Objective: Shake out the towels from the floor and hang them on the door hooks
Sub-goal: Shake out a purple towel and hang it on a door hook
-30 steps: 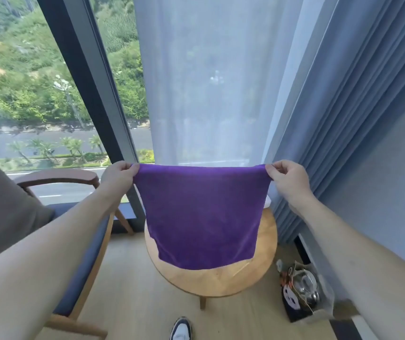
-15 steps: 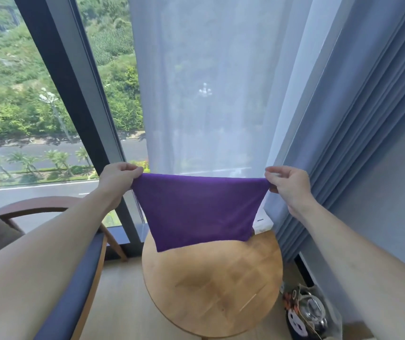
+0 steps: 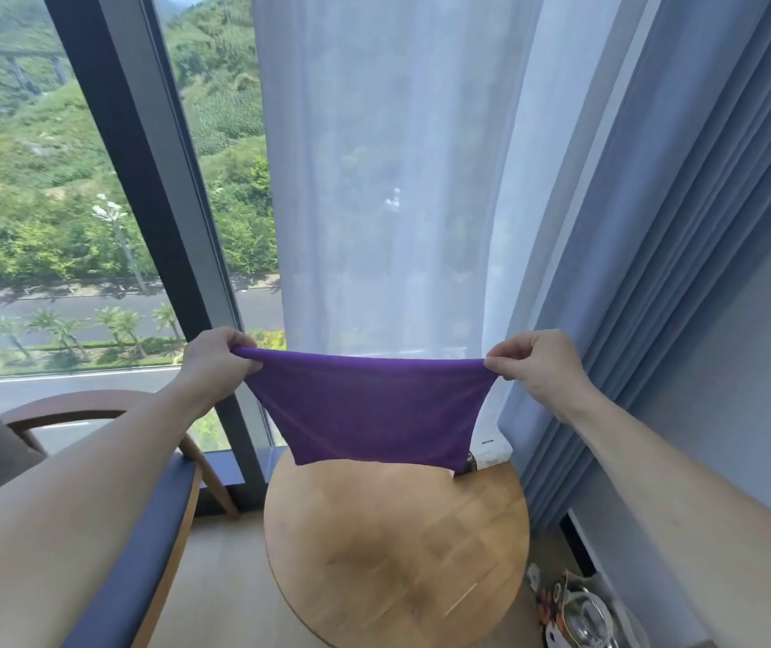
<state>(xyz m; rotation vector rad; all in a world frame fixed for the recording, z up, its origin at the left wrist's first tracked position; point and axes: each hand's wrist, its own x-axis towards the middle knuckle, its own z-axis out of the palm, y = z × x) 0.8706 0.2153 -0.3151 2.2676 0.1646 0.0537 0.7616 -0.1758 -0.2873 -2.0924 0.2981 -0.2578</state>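
While the purple towel (image 3: 374, 409) is hanging stretched between both hands in front of the sheer white curtain (image 3: 388, 170), the left hand (image 3: 215, 362) is pinching one top corner and the right hand (image 3: 533, 362) is pinching the other, each grip curled tight on the cloth. Its upper edge is pulling into a taut, slightly bowed line, and the lower edge is floating just above the far rim of the round wooden table (image 3: 397, 554), apparently not touching it. For a good shake, I judge the pinches should be staying firm at the very corners while the arms are snapping down briskly, with the cloth lifted high enough that the hem is not slapping the table. It is looking soft, napped and thin, folding easily; the table is showing smooth, pale parquet-like grain. Heavy blue pleated drapes (image 3: 678, 273) are hanging at the right, and an armchair (image 3: 140, 554) with blue upholstery is standing at the left. No door hooks are showing
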